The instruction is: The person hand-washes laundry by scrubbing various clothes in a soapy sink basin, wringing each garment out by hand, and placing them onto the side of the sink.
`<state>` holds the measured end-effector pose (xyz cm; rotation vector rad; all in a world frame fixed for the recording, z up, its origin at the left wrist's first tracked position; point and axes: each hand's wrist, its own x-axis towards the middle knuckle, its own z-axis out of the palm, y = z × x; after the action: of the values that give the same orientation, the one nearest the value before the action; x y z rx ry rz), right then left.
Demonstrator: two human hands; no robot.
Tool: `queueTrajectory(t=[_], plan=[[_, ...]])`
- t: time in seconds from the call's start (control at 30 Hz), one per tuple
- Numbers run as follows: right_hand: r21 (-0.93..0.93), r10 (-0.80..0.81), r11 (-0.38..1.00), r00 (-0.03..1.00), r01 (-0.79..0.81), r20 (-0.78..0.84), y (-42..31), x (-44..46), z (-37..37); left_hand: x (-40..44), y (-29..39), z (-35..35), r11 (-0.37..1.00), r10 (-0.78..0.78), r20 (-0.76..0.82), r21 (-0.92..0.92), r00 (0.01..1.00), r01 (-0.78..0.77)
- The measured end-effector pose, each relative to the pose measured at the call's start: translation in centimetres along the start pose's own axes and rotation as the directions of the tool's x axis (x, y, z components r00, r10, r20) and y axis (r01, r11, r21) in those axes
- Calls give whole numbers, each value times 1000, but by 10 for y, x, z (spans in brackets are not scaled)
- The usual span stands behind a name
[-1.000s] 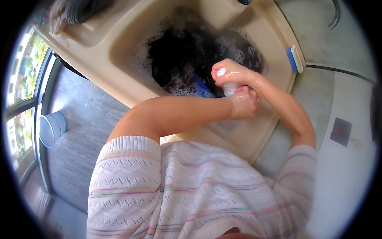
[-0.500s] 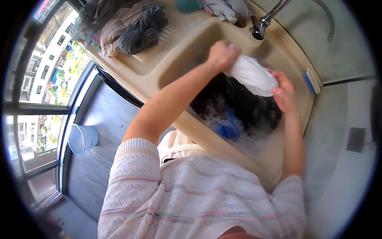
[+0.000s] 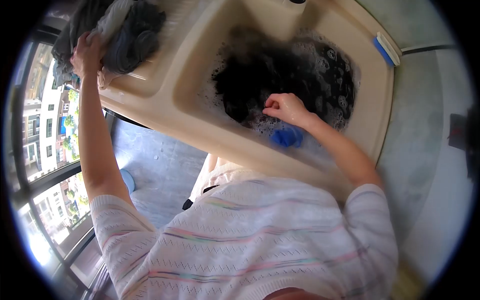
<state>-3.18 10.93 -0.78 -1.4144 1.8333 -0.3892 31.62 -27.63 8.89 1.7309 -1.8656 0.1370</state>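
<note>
My left hand (image 3: 87, 56) reaches far out to a pile of crumpled clothes, with its fingers bent over a pale cloth (image 3: 113, 21) among them. Dark grey clothing (image 3: 131, 42) lies just to the right of that hand. Above the sink water hangs my right hand (image 3: 287, 108), wet, its fingers curled in and no item visible in them. Black fabric (image 3: 245, 75) soaks in the dark, foamy water beneath it. A bunched blue cloth (image 3: 286, 136) floats close below my right wrist.
The beige sink (image 3: 192, 82) has a raised ledge on the left that bears the clothes. A blue and white brush (image 3: 386, 50) rests on its right rim. A light blue bucket (image 3: 128, 181) stands on the floor by the window, partly hidden by my arm.
My hands have parted, and the white cloth no longer shows between them. My left hand has swung left to the clothes; my right has dropped towards the water. The view has shifted.
</note>
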Motion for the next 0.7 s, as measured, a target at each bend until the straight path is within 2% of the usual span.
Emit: queueTrajectory(t=[0.07,0.1,0.13,0.17,0.2,0.27,0.3,0.33,0.37,0.4,0.43,0.5,0.53,0.67,0.7], plan=[[-199,28,979,998,-39,-59,2,5,14,5,4,-14,997,-30,109,70,994,22],[-224,3,974,996,-24,-93,11,7,22,11,4,-17,993,12,100,119,995,-24],[-253,-28,967,991,-6,-129,22,12,30,19,0,-17,969,156,30,187,987,-158],[-281,-61,960,985,12,-164,25,15,32,24,-3,-12,965,259,-91,64,962,-254],[-136,-18,991,989,-2,-147,30,17,28,29,-5,-6,933,339,-222,-48,914,-357],[161,61,986,993,-45,-97,32,14,11,-31,82,-47,880,437,-191,-112,879,-462],[322,108,945,987,-64,-121,42,14,7,-62,120,-52,847,452,-2,-313,892,-430],[475,173,873,980,-107,-97,43,11,-4,-87,146,-49,796,486,181,-495,855,-348],[498,220,857,969,-134,-117,49,9,-12,-106,154,-12,646,618,230,-694,752,-319],[522,265,838,955,-159,-135,56,7,-18,-136,184,-17,609,741,369,-721,561,-330],[502,272,851,947,-154,-170,64,4,-21,-166,209,-16,633,774,519,-655,363,-414],[461,280,876,929,-144,-242,78,-2,-24,-220,242,9,554,671,741,-538,-42,-635],[478,297,866,921,-148,-253,82,-5,-25,-241,252,18,510,599,780,-546,-182,-665],[560,344,816,898,-142,-275,99,-18,-25,-284,267,47,392,417,847,-496,-331,-775],[584,349,801,896,-132,-276,102,-21,-23,-287,267,50,425,425,843,-508,-330,-749]])
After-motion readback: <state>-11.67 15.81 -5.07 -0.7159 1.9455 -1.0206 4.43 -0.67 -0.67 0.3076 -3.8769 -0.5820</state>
